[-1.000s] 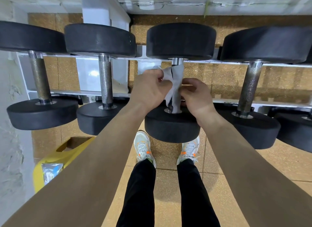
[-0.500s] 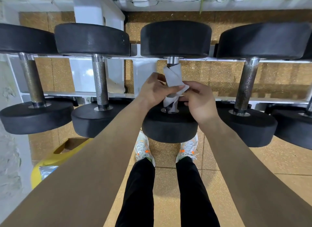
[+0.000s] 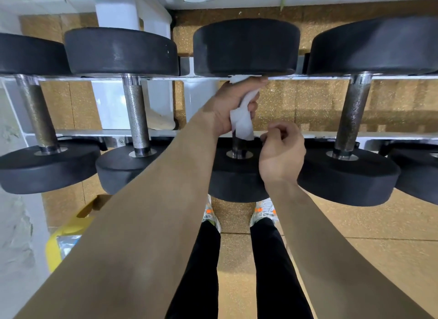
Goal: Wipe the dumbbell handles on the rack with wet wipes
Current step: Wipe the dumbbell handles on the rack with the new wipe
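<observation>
Several black dumbbells lie across the white rack (image 3: pixel 71 133). The middle dumbbell (image 3: pixel 246 45) has its steel handle (image 3: pixel 238 146) wrapped in a white wet wipe (image 3: pixel 243 124). My left hand (image 3: pixel 231 102) grips the wipe around the upper part of that handle, close under the far weight. My right hand (image 3: pixel 282 152) hovers just right of the handle's lower end, fingers loosely curled and holding nothing; it does not touch the wipe. Most of the handle is hidden by the wipe and my left hand.
Neighbouring dumbbell handles stand to the left (image 3: pixel 136 114) and right (image 3: pixel 353 112). A yellow bin (image 3: pixel 55 245) with a wipes pack sits on the floor at lower left. My feet (image 3: pixel 263 210) stand on the speckled floor under the rack. A white wall lies left.
My left hand slid up the handle with the wipe towards the far weight. My right hand let go of the wipe and dropped back beside the lower end.
</observation>
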The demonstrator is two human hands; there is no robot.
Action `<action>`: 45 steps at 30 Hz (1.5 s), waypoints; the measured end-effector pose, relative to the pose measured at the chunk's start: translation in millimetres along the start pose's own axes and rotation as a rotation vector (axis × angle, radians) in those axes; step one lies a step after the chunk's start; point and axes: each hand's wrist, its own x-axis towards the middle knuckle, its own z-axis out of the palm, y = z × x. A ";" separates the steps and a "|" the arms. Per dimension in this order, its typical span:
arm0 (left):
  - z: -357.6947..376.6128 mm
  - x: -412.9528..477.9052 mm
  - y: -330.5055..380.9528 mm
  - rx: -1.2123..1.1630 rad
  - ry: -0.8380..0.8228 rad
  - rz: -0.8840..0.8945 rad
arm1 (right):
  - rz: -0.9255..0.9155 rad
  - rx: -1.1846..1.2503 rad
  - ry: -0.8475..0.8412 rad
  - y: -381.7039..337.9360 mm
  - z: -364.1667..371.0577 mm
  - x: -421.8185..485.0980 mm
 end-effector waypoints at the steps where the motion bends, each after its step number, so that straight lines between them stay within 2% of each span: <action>1: 4.8 -1.6 -2.5 0.019 0.074 0.055 | 0.007 -0.015 -0.004 -1.2 0.1 -0.3; 3: 14.0 -6.8 -9.9 0.205 0.281 0.114 | 0.012 -0.029 -0.003 -4.2 -0.8 -1.1; 5: 18.7 -9.1 -23.6 0.453 0.465 0.046 | 0.013 -0.038 -0.006 -7.3 -1.7 -2.7; 7: 19.2 -13.2 -37.6 0.625 0.509 0.000 | 0.016 -0.034 -0.008 -9.8 -3.3 -3.7; 9: 15.4 -15.4 -46.9 0.724 0.447 -0.022 | 0.023 -0.024 -0.003 -10.9 -4.1 -3.4; 10: 9.5 -16.0 -47.4 0.695 0.398 -0.037 | 0.026 -0.020 -0.002 -11.2 -4.1 -3.7; 14: -12.5 -14.6 -31.7 0.313 -0.032 -0.159 | 0.048 -0.010 0.008 -10.3 -2.4 -4.9; 15: -14.9 -14.2 -26.6 0.260 -0.086 -0.176 | 0.046 -0.004 0.014 -8.6 -2.0 -4.9; 17: -15.6 -8.2 -16.6 0.204 -0.106 -0.180 | 0.046 0.009 0.019 -5.9 -1.8 -3.9; 19: -12.1 1.1 -5.5 0.157 -0.097 -0.109 | 0.058 0.009 0.020 -3.8 -0.7 -1.1; 22: -0.1 8.9 1.9 0.173 0.085 0.030 | 0.046 0.003 0.013 -3.3 -0.3 0.0; 26: 30.1 3.1 -7.1 0.330 0.547 0.069 | 0.042 0.007 0.004 -5.2 -1.8 -0.7; 29: 34.7 -8.0 -29.2 0.487 0.614 0.003 | 0.050 -0.012 0.004 -9.0 -3.3 -2.4; 33: 13.9 -19.6 -48.4 0.474 0.454 -0.082 | 0.048 0.011 0.008 -5.0 -1.6 -3.8; 38: -12.2 -18.3 -25.0 0.274 -0.092 -0.238 | 0.053 0.020 0.013 -5.6 -2.5 -2.1; 40: -15.9 -9.8 -17.7 0.238 -0.114 -0.277 | 0.052 0.027 0.011 -3.6 -1.8 -0.2; 45: -5.8 1.8 6.0 0.124 -0.047 -0.113 | 0.066 0.021 0.000 -3.1 -0.6 1.9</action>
